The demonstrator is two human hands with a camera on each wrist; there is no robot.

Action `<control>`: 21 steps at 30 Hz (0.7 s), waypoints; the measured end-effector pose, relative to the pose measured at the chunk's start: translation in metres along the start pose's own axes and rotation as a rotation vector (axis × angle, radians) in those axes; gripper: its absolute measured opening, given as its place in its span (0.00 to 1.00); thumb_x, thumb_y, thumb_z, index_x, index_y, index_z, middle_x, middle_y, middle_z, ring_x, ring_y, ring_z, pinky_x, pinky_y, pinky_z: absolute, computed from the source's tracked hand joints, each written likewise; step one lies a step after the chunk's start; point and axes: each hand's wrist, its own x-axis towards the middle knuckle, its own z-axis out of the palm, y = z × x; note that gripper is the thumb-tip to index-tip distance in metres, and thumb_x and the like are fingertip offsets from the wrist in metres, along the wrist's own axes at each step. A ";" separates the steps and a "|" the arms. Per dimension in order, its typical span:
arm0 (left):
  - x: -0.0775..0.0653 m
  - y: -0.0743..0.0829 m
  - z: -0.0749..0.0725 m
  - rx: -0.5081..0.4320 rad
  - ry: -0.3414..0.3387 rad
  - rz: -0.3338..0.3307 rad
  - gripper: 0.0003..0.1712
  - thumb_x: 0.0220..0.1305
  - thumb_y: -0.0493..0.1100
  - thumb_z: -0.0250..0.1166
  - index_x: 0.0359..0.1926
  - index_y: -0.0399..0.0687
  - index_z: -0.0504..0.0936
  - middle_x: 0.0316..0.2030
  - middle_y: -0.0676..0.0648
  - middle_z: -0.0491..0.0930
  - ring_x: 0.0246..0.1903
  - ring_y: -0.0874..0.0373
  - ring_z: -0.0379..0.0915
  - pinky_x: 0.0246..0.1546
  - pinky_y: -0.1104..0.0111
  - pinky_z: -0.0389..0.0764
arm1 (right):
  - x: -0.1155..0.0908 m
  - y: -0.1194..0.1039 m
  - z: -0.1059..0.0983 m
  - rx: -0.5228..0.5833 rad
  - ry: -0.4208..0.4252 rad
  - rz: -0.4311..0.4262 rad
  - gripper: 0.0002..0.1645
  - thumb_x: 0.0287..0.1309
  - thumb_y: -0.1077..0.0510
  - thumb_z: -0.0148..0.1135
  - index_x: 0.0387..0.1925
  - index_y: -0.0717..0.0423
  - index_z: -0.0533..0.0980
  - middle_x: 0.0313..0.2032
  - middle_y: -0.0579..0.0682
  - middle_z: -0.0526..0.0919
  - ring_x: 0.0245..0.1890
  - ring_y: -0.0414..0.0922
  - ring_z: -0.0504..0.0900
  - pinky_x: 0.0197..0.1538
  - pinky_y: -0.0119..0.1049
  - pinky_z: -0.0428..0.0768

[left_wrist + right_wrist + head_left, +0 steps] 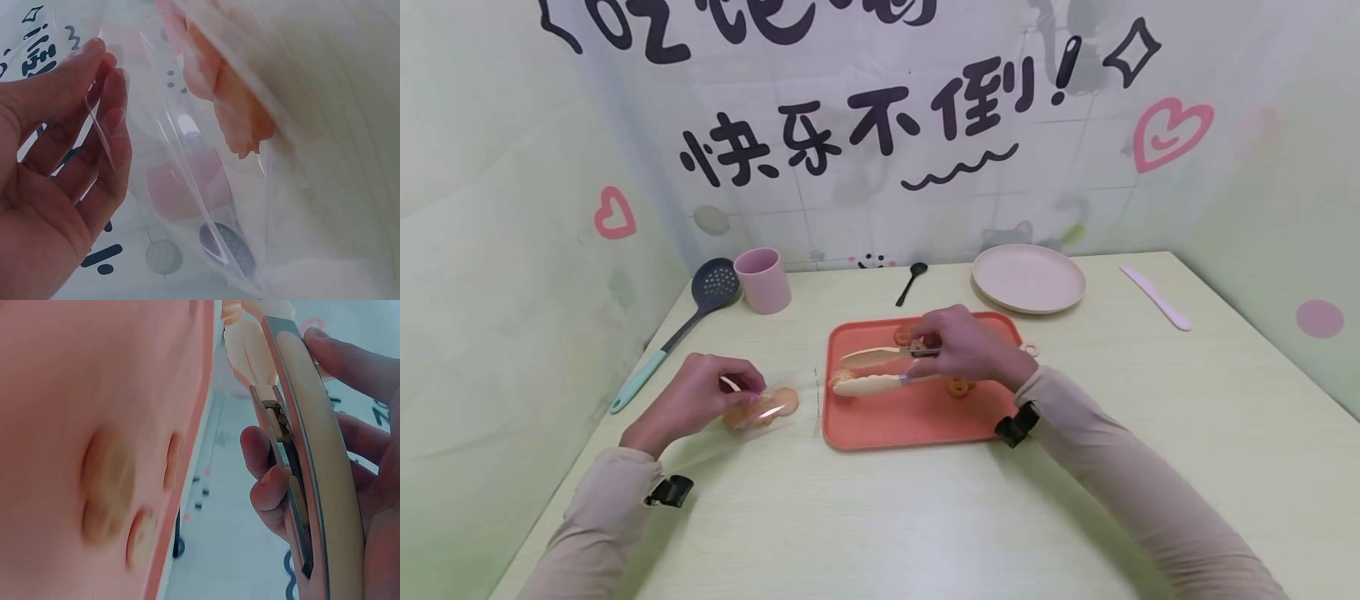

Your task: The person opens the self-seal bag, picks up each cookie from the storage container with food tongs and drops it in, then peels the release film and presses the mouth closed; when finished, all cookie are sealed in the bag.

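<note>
My left hand (703, 396) pinches the edge of a clear plastic bag (169, 125) between thumb and fingers. Orange-tan flat pieces (240, 112) show through the film, and in the head view a round piece (786, 401) lies by the fingertips. My right hand (966, 343) grips a pair of cream-coloured tongs (319, 437) above the red tray (910, 429). Between the tongs' tips shows a small orange piece (842, 377), partly hidden. Several biscuit-like pieces, one of them pretzel-shaped (958, 387), lie on the tray, some behind the right hand.
Left of the tray stand a pink cup (766, 287) and a slotted skimmer (681, 333) with a light-blue handle. Behind the tray are a small black spoon (912, 282) and a pink plate (1028, 279). A pink knife (1156, 298) lies far right. Printed cloth walls enclose the table.
</note>
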 end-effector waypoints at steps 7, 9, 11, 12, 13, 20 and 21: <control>0.000 0.001 -0.001 0.000 0.004 0.008 0.07 0.55 0.32 0.75 0.34 0.47 0.89 0.32 0.53 0.88 0.33 0.64 0.82 0.34 0.73 0.84 | 0.019 -0.020 0.019 0.069 -0.041 -0.020 0.22 0.48 0.45 0.79 0.40 0.54 0.85 0.19 0.43 0.65 0.22 0.39 0.61 0.29 0.31 0.60; 0.000 0.001 0.000 0.001 0.002 0.005 0.07 0.55 0.33 0.75 0.34 0.48 0.89 0.32 0.53 0.88 0.32 0.65 0.82 0.34 0.73 0.84 | 0.022 -0.023 0.024 0.066 -0.050 -0.023 0.22 0.48 0.45 0.79 0.40 0.54 0.85 0.18 0.43 0.63 0.20 0.38 0.59 0.27 0.31 0.57; 0.001 0.001 0.000 -0.002 0.002 0.006 0.08 0.55 0.32 0.75 0.35 0.47 0.89 0.31 0.53 0.88 0.32 0.66 0.82 0.35 0.72 0.85 | 0.026 -0.025 0.029 0.074 -0.063 -0.029 0.21 0.49 0.45 0.79 0.39 0.55 0.85 0.17 0.44 0.60 0.19 0.39 0.56 0.27 0.31 0.55; 0.001 0.000 0.000 -0.004 0.001 0.011 0.07 0.55 0.32 0.75 0.34 0.47 0.89 0.31 0.53 0.88 0.32 0.66 0.82 0.35 0.71 0.85 | 0.028 -0.026 0.031 0.074 -0.069 -0.032 0.21 0.49 0.45 0.79 0.38 0.56 0.85 0.17 0.44 0.59 0.19 0.38 0.55 0.26 0.31 0.54; 0.001 0.000 0.001 -0.003 0.002 0.011 0.07 0.55 0.32 0.75 0.35 0.47 0.89 0.31 0.54 0.88 0.32 0.66 0.82 0.35 0.71 0.85 | 0.029 -0.026 0.034 0.076 -0.073 -0.033 0.21 0.49 0.45 0.79 0.38 0.55 0.85 0.17 0.44 0.59 0.18 0.38 0.55 0.26 0.31 0.54; 0.003 0.001 0.001 0.001 -0.002 0.022 0.07 0.54 0.33 0.75 0.35 0.47 0.88 0.31 0.53 0.87 0.31 0.66 0.82 0.35 0.74 0.84 | 0.042 -0.025 0.048 0.081 -0.067 -0.031 0.19 0.48 0.43 0.79 0.34 0.50 0.85 0.17 0.43 0.64 0.19 0.37 0.59 0.26 0.31 0.57; 0.003 0.001 0.001 -0.002 -0.002 0.024 0.08 0.54 0.33 0.75 0.35 0.46 0.88 0.31 0.53 0.87 0.31 0.66 0.82 0.35 0.74 0.84 | 0.042 -0.024 0.049 0.091 -0.075 -0.014 0.18 0.48 0.43 0.79 0.34 0.49 0.84 0.17 0.43 0.65 0.20 0.37 0.60 0.27 0.31 0.57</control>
